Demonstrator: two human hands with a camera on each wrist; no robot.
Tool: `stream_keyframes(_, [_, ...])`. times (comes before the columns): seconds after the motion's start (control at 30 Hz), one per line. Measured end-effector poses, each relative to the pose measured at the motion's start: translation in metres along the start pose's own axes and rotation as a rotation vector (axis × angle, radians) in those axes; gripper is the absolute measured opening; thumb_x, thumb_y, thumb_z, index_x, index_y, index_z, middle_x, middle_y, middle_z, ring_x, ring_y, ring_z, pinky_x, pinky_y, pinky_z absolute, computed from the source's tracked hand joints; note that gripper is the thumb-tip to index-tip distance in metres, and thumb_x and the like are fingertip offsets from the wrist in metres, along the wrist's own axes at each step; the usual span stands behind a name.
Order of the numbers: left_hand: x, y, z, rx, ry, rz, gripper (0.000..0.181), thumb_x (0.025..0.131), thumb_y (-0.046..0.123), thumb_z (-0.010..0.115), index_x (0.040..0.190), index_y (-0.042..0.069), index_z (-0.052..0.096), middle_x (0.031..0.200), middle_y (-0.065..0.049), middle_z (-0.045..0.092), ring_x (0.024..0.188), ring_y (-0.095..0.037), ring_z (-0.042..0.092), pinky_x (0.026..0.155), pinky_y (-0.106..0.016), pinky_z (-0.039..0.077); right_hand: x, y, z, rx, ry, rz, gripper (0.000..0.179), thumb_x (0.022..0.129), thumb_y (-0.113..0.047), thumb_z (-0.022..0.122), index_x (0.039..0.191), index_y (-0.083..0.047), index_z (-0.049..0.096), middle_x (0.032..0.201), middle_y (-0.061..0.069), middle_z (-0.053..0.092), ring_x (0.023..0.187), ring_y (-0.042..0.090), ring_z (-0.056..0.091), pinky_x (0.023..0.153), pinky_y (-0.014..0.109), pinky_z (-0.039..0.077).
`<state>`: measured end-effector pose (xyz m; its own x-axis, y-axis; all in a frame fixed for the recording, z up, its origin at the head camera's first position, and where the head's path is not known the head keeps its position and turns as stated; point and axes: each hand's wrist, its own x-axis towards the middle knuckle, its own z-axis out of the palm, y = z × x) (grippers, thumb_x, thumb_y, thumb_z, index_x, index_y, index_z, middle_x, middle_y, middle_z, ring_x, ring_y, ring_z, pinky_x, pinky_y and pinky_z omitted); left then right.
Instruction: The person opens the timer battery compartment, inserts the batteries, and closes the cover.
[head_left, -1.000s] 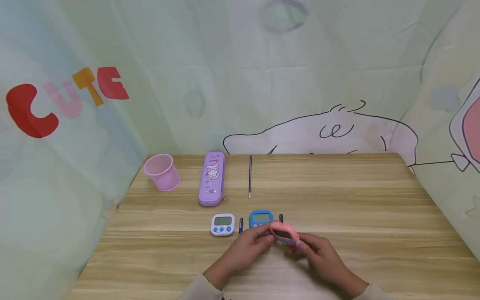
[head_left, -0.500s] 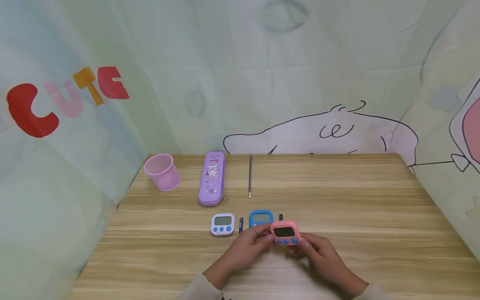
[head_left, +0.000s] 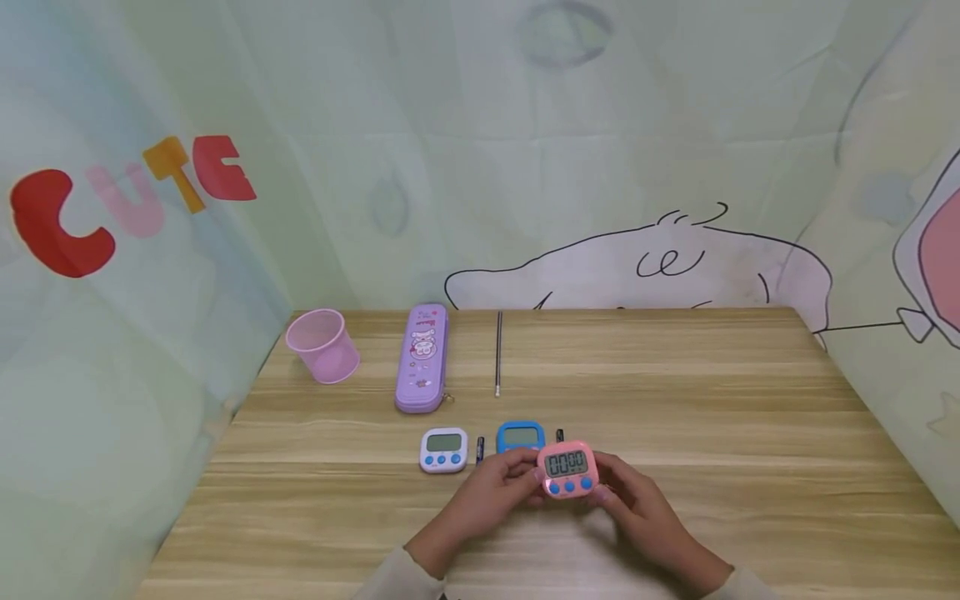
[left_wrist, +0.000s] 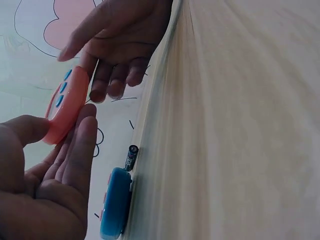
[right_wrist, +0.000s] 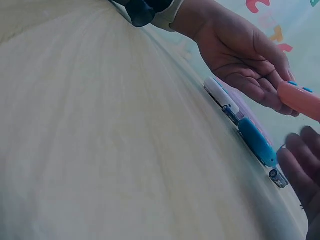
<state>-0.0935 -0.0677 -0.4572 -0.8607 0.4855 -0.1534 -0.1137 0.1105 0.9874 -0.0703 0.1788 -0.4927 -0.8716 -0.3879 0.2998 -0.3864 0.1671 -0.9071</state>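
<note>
A pink digital timer (head_left: pixel 567 471) with blue buttons is held above the table, its screen reading zeros. My left hand (head_left: pixel 491 493) pinches its left side, thumb on the front and fingers behind, as the left wrist view shows. At the other side is my right hand (head_left: pixel 643 510); in the left wrist view its thumb stands off the timer and the index finger is at the timer's edge. Behind the hands lies a blue timer (head_left: pixel 520 433), partly covered by the left hand. A small battery (head_left: pixel 559 435) shows just behind the pink timer.
To the left lie a white timer (head_left: pixel 443 451) and another battery (head_left: pixel 480 451). Farther back are a purple pencil case (head_left: pixel 422 358), a dark pencil (head_left: pixel 498 354) and a pink cup (head_left: pixel 333 354). Printed cloth walls (head_left: pixel 480 150) border the table.
The pink timer has turned from tilted to facing the head camera, and digits now show on its previously dark screen. My right thumb and fingers have loosened from its right side.
</note>
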Motion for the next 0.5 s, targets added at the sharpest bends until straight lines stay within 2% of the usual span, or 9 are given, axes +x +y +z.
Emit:
stream_keyframes(0.07, [0.0,0.0,0.0,0.013,0.002,-0.005,0.042,0.099,0.021,0.058,0.133,-0.003,0.052,0.11,-0.01,0.069,0.093,-0.02,0.069,0.079,-0.03,0.059,0.0,-0.001,0.0,-0.02,0.011,0.002,0.056,0.094,-0.006,0.064,0.145,-0.01,0.041,0.137,0.009,0.052,0.116,0.017,0.057,0.093,0.03,0.053])
stream_keyframes(0.2, [-0.001,0.0,-0.001,0.051,-0.013,-0.007,0.04,0.099,0.024,0.059,0.13,-0.001,0.057,0.107,-0.008,0.07,0.089,-0.019,0.069,0.077,-0.028,0.059,0.001,-0.001,0.001,-0.054,0.001,-0.005,0.078,0.084,-0.008,0.077,0.149,-0.012,0.034,0.145,0.01,0.043,0.126,0.019,0.049,0.097,0.031,0.051])
stream_keyframes(0.37, [-0.001,-0.001,0.0,0.049,-0.027,-0.001,0.037,0.098,0.024,0.06,0.126,-0.001,0.059,0.106,-0.008,0.07,0.088,-0.019,0.069,0.077,-0.029,0.059,0.003,-0.015,0.002,-0.09,-0.007,-0.007,0.079,0.082,-0.005,0.078,0.148,-0.015,0.036,0.144,0.012,0.043,0.13,0.015,0.045,0.099,0.031,0.049])
stream_keyframes(0.5, [0.0,-0.002,0.0,0.044,-0.031,-0.012,0.035,0.098,0.023,0.06,0.126,0.001,0.06,0.107,-0.008,0.07,0.089,-0.019,0.069,0.077,-0.03,0.059,0.005,-0.029,0.002,-0.108,-0.008,-0.053,0.077,0.081,-0.001,0.077,0.147,-0.01,0.038,0.141,0.016,0.045,0.129,0.012,0.044,0.099,0.033,0.049])
